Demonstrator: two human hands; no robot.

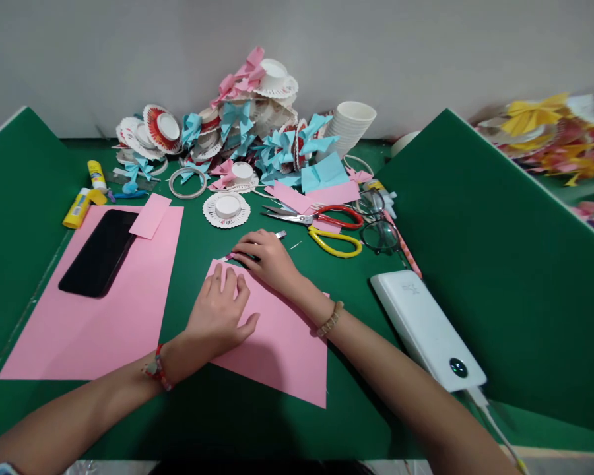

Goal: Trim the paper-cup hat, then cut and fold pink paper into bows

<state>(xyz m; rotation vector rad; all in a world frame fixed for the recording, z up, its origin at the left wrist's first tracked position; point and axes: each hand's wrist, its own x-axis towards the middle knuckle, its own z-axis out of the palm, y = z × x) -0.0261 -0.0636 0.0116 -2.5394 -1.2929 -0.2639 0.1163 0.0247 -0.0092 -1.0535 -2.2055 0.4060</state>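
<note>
A pink paper sheet lies tilted on the green table in front of me. My left hand rests flat on its upper left part, fingers stretched out. My right hand sits at the sheet's top edge, fingers curled on a slim tool with a metal tip that pokes out to the right. I cannot make out what kind of tool it is.
A large pink sheet at left carries a black phone and a small pink slip. Glue sticks, scissors, glasses, a white power bank, paper cups and a pile of bow-decorated paper hats surround. Green dividers stand on both sides.
</note>
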